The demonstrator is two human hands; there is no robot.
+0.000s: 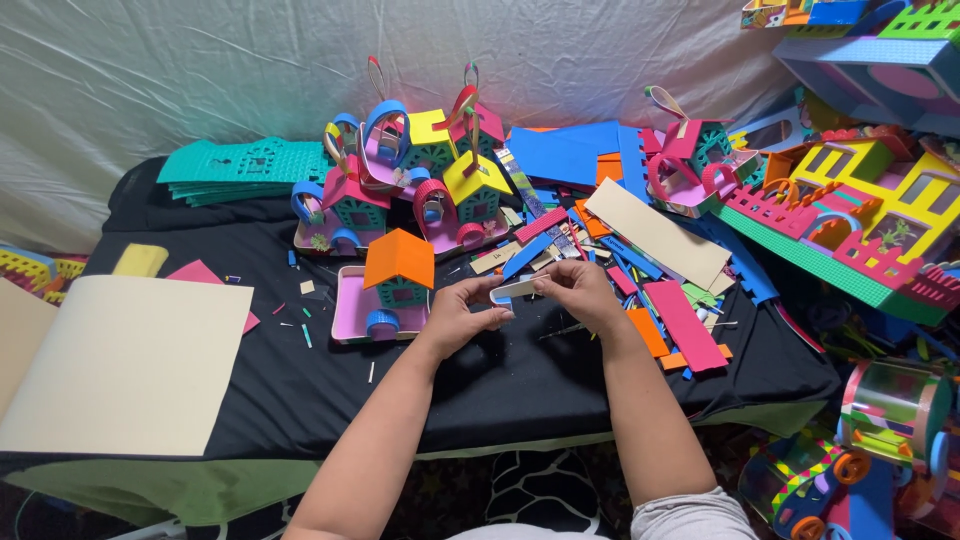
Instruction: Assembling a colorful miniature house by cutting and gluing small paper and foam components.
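Both hands are up over the middle of the black-covered surface (500,380), pinching a small pale foam strip (512,290) between them. The left hand (462,318) has a narrow grip on the strip's left end with thumb and fingertips, and the right hand (580,293) is closed on its right end the same way, so the strip hangs level just above the cloth. Right beside the left hand sits a little foam house with an orange roof (399,262) on a pink tray (350,310). Behind it is a cluster of finished foam houses (420,170), plus a messy pile of coloured foam strips (650,290) off to the right. A big cream sheet (125,365) lies at the left edge, well apart from the hands.
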